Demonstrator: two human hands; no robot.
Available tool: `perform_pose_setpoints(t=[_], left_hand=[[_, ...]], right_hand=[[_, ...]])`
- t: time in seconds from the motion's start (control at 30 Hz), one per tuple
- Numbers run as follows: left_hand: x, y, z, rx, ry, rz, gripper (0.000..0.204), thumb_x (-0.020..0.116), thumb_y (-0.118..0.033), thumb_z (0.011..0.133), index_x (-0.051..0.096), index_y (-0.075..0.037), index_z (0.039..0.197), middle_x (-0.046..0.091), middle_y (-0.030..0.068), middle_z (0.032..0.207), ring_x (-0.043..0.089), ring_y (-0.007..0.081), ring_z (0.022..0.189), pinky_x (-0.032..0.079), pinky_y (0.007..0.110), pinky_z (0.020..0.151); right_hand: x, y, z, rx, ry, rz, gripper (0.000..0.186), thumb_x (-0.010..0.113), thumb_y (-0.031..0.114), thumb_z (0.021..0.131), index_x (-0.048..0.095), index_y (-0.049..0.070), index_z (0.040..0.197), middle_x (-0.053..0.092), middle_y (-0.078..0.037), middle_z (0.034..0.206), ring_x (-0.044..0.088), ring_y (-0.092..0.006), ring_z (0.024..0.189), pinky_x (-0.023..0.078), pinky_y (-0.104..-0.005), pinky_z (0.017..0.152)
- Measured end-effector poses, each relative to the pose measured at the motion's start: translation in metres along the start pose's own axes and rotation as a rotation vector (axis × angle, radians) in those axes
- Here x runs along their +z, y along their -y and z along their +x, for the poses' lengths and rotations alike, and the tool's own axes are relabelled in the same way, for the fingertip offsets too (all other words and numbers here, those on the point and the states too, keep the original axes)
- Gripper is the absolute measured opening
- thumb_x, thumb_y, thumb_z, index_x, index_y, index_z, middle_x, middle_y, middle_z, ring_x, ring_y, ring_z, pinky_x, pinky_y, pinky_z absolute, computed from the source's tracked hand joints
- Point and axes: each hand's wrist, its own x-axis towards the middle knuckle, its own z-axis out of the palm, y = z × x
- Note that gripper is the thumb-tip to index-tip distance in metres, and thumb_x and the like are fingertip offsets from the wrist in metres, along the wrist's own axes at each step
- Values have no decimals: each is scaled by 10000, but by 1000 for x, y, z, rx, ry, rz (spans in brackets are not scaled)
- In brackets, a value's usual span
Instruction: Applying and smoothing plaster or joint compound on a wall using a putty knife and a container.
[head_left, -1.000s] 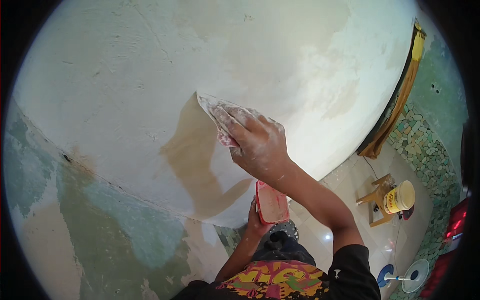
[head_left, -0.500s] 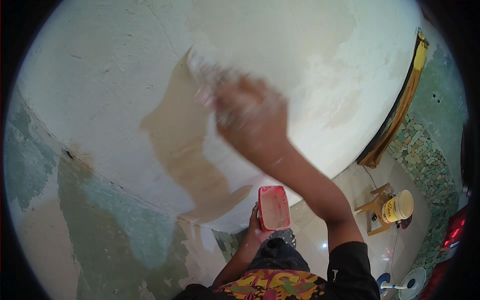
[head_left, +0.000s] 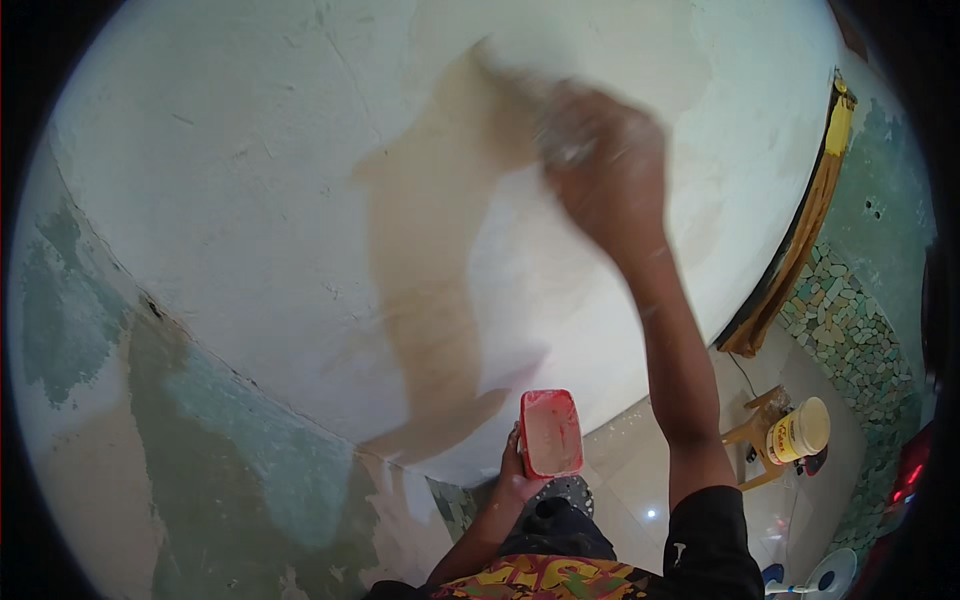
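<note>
Raised against the white plastered wall (head_left: 250, 200), my right hand (head_left: 600, 150) is closed on a putty-smeared flat scraper (head_left: 505, 70), blurred by motion, its edge at the wall. A long shadow falls below it. Low in the view, my left hand (head_left: 515, 465) grips a red rectangular container (head_left: 550, 430) holding pale, creamy paste.
Patchy green-and-beige wall (head_left: 240, 480) lies at lower left. At right are a wooden trim strip (head_left: 810, 220) and pebble-patterned cladding (head_left: 840, 310). Below stand a yellow stool (head_left: 755, 475) with a white-and-yellow bucket (head_left: 798, 430) and a fan (head_left: 825, 575) on the tiled floor (head_left: 640, 470).
My right hand has swept upward along the wall, shifting left and then right, with the scraper in it. The container in my left hand appears slightly lower in the picture.
</note>
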Motion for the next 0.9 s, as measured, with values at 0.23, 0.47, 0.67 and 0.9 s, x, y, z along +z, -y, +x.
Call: perform_pose_setpoints(t=[0.23,0.47,0.67,0.9], left_hand=[[5,1,-4,8,0,54,598,521,-527,964,500,-167,1442,550,85,1438,514,317,1325,373,572,1123],[25,6,-7,-56,75,8,598,553,-525,952,512,-172,1432,566,85,1421,531,316,1307,384,550,1124],[3,2,3,-6,-36,62,607,554,-525,949,510,-162,1433,560,82,1431,525,316,1317,377,580,1118],[7,-8,1,-25,25,43,612,548,-521,950,501,-155,1439,560,85,1429,525,315,1321,398,585,1098]], right_hand=[[1,48,-18,-83,371,173,353,679,76,758,735,196,1085,721,-69,969,694,-284,886,568,-417,740],[-44,-71,59,-80,-209,-257,443,675,12,745,705,46,1185,729,-215,978,735,-326,848,579,-375,780],[-14,-49,27,-106,-65,-111,324,694,87,703,744,119,1021,730,-108,1001,681,-347,889,559,-437,786],[-23,-38,21,-100,-17,39,361,676,77,725,747,152,1071,729,-101,1022,680,-351,904,559,-440,802]])
